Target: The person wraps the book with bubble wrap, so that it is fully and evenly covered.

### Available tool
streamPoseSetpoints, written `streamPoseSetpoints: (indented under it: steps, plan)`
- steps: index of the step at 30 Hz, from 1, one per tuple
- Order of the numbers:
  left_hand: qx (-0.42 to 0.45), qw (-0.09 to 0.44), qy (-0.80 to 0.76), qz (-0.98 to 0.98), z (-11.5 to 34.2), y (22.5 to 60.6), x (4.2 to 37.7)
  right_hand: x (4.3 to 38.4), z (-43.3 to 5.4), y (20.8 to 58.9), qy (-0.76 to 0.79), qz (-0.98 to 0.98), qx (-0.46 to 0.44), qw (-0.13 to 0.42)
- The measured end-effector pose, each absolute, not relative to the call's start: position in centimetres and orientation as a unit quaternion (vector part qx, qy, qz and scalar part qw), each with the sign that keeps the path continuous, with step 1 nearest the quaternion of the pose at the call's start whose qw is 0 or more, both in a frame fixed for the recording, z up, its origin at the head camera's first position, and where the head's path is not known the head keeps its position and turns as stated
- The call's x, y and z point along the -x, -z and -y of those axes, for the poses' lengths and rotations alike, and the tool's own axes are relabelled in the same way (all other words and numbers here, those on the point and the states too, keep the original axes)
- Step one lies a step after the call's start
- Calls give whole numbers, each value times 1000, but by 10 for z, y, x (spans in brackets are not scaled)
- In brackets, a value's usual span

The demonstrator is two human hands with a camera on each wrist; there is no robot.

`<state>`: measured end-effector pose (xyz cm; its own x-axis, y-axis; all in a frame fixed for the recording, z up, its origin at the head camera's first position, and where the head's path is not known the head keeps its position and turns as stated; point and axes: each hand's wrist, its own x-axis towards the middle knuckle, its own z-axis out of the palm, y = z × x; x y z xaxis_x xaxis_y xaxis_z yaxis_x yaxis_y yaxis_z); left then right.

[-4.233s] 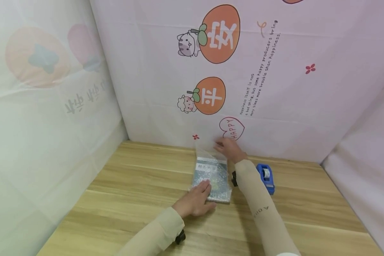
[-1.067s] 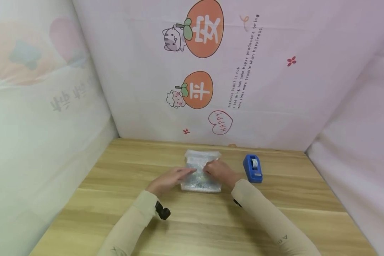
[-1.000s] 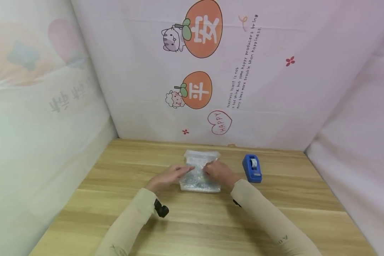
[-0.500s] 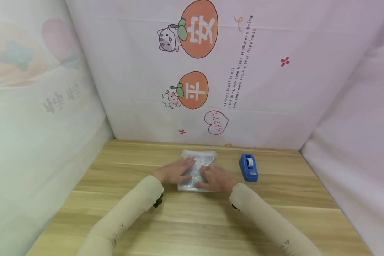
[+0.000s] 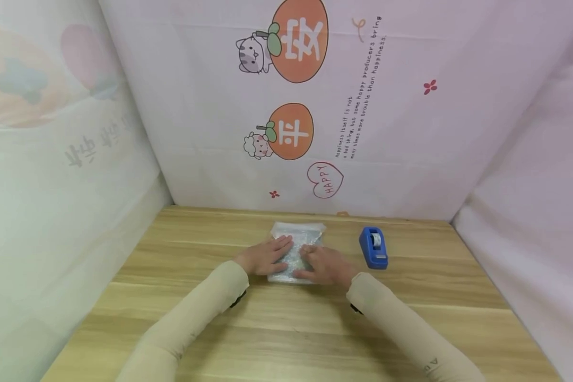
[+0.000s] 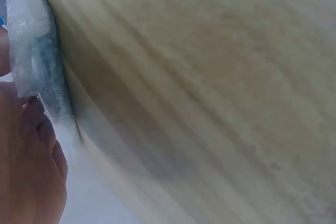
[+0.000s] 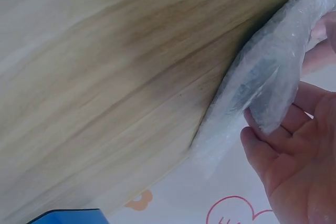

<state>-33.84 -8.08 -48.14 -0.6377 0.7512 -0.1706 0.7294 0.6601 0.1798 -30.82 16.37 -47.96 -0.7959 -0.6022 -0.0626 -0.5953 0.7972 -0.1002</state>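
A flat package (image 5: 294, 259) in clear bubble wrap lies on the table; bluish-green shows through the plastic. My left hand (image 5: 265, 256) rests on its left side, fingers spread and mostly straight. On the right side, my right hand (image 5: 328, 267) presses with bent fingertips, its thumb spread apart from them. In the right wrist view, a loose fold of bubble wrap (image 7: 273, 103) juts out beside the fingers of the right hand (image 7: 299, 156). The left wrist view catches the package edge (image 6: 39, 51) and part of the left hand (image 6: 29, 166).
A blue tape dispenser (image 5: 374, 249) with a roll in it stands right of the package. The wooden table (image 5: 286, 329) is bordered by a printed cloth (image 5: 387, 175) at the back and pale cloth at both sides.
Earlier the wrap was lifted at the back and the book cover showed. It now lies folded over the top. My left hand has flattened onto it; the right thumb has spread out.
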Motion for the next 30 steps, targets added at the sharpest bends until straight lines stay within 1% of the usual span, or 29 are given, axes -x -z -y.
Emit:
streamPoseSetpoints:
  steps: [9,12,16,19,23,26,30]
  plan:
    - [-407,110,-41,-906,78,487,342,316,-175,470,89,-935,337,63]
    - [-405,113,-43,-906,79,487,342,318,-179,460,101,-934,335,72]
    - [-405,118,-42,-906,79,486,342,317,-189,439,120,-939,311,89]
    - [-404,119,-39,-906,79,486,343,314,-202,424,137,-939,305,74]
    - [-404,118,-43,-906,80,485,343,308,-224,409,142,-938,314,28]
    - [-405,120,-45,-905,80,485,342,301,-241,401,136,-942,308,5]
    - [-407,122,-45,-904,81,485,342,293,-264,392,131,-952,276,11]
